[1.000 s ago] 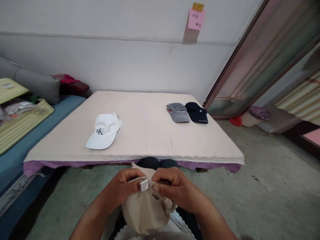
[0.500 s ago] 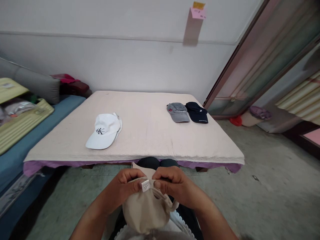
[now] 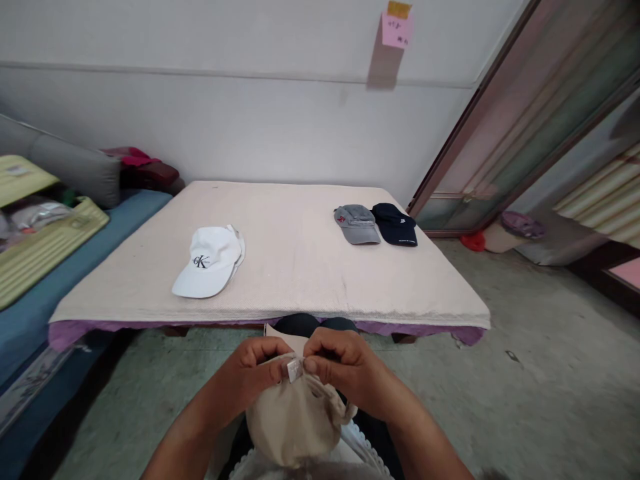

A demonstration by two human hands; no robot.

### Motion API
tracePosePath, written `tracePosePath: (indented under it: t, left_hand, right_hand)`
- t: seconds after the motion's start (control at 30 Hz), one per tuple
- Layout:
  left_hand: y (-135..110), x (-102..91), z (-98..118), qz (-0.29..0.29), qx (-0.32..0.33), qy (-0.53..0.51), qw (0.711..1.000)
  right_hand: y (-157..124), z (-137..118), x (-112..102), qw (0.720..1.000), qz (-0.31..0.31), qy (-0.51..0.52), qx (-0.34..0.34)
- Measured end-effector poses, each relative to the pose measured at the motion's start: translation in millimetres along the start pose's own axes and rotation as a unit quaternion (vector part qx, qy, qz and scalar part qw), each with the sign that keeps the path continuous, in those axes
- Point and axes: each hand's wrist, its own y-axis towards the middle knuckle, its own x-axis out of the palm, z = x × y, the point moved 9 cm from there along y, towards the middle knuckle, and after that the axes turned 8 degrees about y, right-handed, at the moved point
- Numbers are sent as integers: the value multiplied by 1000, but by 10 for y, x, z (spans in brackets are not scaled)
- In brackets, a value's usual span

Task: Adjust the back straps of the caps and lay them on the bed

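Observation:
A beige cap point(image 3: 293, 423) rests in my lap, its back strap turned up toward me. My left hand point(image 3: 253, 373) and my right hand point(image 3: 343, 370) are both closed, pinching the strap on either side of a small metal buckle point(image 3: 294, 369). On the low table point(image 3: 300, 293) in front lie a white cap with a black logo point(image 3: 207, 261) at the left, and a grey cap point(image 3: 356, 225) beside a navy cap point(image 3: 396, 225) at the right.
A blue couch point(image 3: 30, 313) with a yellow-green bag point(image 3: 45, 233) and red cloth point(image 3: 143, 167) stands at the left. Sliding glass doors point(image 3: 525, 113) rise at the right over concrete floor. A pink note point(image 3: 397, 30) hangs on the wall.
My fingers have closed in around the buckle, which now shows less and tilts. The hands and cap stay in the same place.

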Motion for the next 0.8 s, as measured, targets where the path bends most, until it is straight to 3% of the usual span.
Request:
tracePosePath:
  t: [0.33,0.8]
  left_hand:
    - [8,34,23,-14,17,5,1000]
    - [5,29,-15,-2,-17,-5,1000]
  right_hand:
    - [31,53,93,985,-24,167,34]
    - [32,17,6,999,18,43,8]
